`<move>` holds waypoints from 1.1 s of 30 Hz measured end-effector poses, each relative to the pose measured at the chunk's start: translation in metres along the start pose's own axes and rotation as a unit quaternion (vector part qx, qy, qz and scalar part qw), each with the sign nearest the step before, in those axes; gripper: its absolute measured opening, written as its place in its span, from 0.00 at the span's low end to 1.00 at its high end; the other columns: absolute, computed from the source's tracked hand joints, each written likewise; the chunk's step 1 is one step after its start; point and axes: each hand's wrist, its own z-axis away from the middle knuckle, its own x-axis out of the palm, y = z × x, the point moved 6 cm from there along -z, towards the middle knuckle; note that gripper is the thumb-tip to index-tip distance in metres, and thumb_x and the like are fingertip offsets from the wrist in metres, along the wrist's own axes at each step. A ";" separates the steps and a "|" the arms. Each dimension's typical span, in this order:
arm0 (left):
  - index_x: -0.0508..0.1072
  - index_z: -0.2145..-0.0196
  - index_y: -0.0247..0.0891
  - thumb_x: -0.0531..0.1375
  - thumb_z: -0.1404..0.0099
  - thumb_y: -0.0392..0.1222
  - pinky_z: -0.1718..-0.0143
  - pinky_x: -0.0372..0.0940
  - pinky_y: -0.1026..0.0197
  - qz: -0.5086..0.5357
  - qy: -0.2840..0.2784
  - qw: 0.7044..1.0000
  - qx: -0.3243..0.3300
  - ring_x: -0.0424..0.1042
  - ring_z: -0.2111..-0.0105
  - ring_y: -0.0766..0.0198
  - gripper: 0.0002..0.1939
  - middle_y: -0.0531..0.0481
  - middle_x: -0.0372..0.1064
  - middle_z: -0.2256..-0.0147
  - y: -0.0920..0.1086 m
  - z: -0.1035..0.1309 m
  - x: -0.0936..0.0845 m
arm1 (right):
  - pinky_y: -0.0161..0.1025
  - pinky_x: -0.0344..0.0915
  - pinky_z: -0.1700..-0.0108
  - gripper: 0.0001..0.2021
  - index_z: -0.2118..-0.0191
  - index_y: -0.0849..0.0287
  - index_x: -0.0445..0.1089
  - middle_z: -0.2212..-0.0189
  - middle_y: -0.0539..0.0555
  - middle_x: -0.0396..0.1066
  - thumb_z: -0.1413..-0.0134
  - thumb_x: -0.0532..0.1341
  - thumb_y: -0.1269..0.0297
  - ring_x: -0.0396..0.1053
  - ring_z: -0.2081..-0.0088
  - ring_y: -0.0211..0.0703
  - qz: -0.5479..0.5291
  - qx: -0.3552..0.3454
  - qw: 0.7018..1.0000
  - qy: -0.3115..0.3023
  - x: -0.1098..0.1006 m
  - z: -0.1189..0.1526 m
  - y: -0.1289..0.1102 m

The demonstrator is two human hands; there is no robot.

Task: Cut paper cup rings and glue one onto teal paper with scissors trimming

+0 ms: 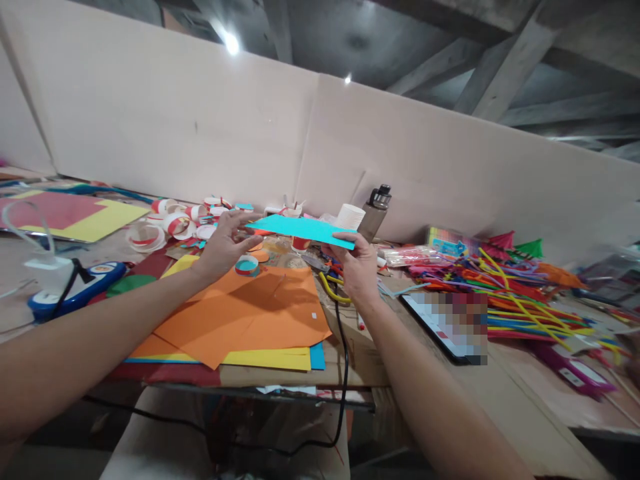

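Note:
A flat turquoise sheet point(300, 229) is raised above the table between my hands, seen nearly edge-on. My right hand point(356, 260) pinches its right end, thumb on top and fingers beneath. At the sheet's left end is my left hand point(230, 243), its fingers apart and reaching toward the edge; whether it grips the sheet is not clear. Below them lie orange sheets point(250, 320) over yellow sheets point(280, 359) and a blue one point(317, 356). A small cup ring with a turquoise inside point(247, 265) rests on the orange paper.
Cut paper cups point(179, 225) crowd the back left, near a blue power strip point(107, 275). Behind the sheet stand white cups point(350, 217) and a bottle point(375, 215). Rightward lie a tablet point(435, 327) and colourful pipe cleaners point(520, 313). A black cable point(344, 347) hangs over the front edge.

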 end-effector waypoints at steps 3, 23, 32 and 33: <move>0.73 0.51 0.40 0.66 0.43 0.48 0.66 0.68 0.64 0.014 -0.024 0.999 -0.031 0.69 0.69 0.68 0.22 0.51 0.69 0.65 -0.005 0.001 0.002 | 0.41 0.70 0.56 0.13 0.66 0.54 0.74 0.66 0.47 0.73 0.60 0.72 0.60 0.71 0.63 0.41 0.041 -0.031 0.999 0.000 -0.001 0.001 -0.005; 0.76 0.55 0.37 0.68 0.45 0.47 0.69 0.71 0.60 0.092 -0.117 0.983 -0.103 0.74 0.74 0.64 0.21 0.49 0.75 0.71 -0.008 0.004 0.008 | 0.38 0.68 0.58 0.14 0.66 0.54 0.72 0.66 0.47 0.70 0.61 0.72 0.58 0.68 0.63 0.40 0.067 -0.028 0.997 -0.007 -0.004 0.001 -0.001; 0.79 0.58 0.38 0.68 0.45 0.51 0.66 0.71 0.62 0.032 -0.048 0.996 -0.073 0.77 0.67 0.60 0.19 0.47 0.78 0.65 0.001 0.007 0.002 | 0.41 0.71 0.57 0.24 0.54 0.50 0.69 0.64 0.47 0.73 0.60 0.72 0.59 0.72 0.64 0.40 0.029 0.023 0.998 -0.047 0.012 0.009 0.004; 0.79 0.58 0.38 0.68 0.45 0.51 0.66 0.70 0.61 0.032 -0.036 0.996 -0.076 0.77 0.67 0.60 0.20 0.47 0.78 0.66 0.001 0.006 0.001 | 0.42 0.72 0.57 0.25 0.52 0.49 0.68 0.63 0.47 0.74 0.59 0.72 0.58 0.73 0.64 0.41 0.020 0.028 0.998 -0.056 0.015 0.010 0.003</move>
